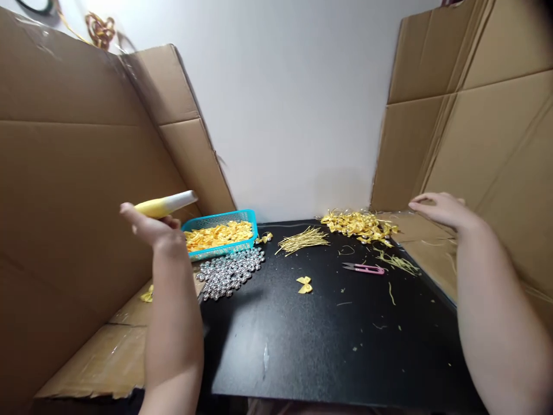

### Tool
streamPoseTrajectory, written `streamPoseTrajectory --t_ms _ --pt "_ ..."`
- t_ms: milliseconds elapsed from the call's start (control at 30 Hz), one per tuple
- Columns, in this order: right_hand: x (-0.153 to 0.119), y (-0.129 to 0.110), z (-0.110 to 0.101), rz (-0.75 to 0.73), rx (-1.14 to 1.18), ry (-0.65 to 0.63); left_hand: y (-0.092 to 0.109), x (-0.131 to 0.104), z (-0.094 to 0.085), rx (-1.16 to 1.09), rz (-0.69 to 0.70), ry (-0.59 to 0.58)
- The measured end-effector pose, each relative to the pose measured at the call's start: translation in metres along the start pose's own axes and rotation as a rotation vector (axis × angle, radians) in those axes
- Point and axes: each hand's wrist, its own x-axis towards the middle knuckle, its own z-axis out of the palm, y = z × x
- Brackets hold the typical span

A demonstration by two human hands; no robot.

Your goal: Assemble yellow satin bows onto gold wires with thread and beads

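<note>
My left hand [151,229] is raised at the left, its fingers closed around a yellow tube [166,205] whose long white end points right. On the far right, above the cardboard edge, my right hand [444,210] hovers with fingers loosely bent. A gap shows between its thumb and forefinger, and I see nothing held there. A single yellow ribbon bow [305,285] lies on the black table [311,346] between my arms. Near my left wrist, a turquoise basket [222,250] holds many yellow bows. Silver beads [228,274] are heaped in front of it.
Gold twist ties [303,240] lie mid-table. Pink thread snips [363,268] rest right of them, beside loose yellow-green strands [397,262]. Bows with beads [359,226] are piled at the back right. Cardboard walls rise on the left [78,184] and right [496,127].
</note>
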Motion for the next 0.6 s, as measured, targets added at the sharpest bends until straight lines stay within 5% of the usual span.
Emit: streamPoseTrajectory --t_ms 33,167,300,367,433,500,600 --pt "-0.004 -0.013 0.006 -0.084 -0.011 0.03 -0.001 -0.011 0.008 -0.042 0.006 0.097" --pt "-0.052 -0.083 0.042 -0.417 0.335 0.052 -0.011 -0.059 0.044 -0.106 0.004 -0.042" --pt "-0.133 -0.14 0.089 -0.409 0.731 -0.462 -0.024 -0.107 0.067 -0.148 -0.058 -0.268" --pt "-0.167 -0.153 0.109 -0.33 0.836 -0.785 -0.029 -0.127 0.074 -0.16 -0.106 -0.326" --pt "-0.19 -0.159 0.122 -0.244 0.963 -0.956 -0.031 -0.141 0.077 -0.168 -0.216 -0.387" --pt "-0.2 -0.158 0.13 -0.155 0.988 -0.917 -0.031 -0.15 0.08 -0.174 -0.357 -0.474" --pt "-0.194 -0.152 0.139 -0.046 0.906 -0.684 -0.031 -0.156 0.081 -0.19 -0.489 -0.591"
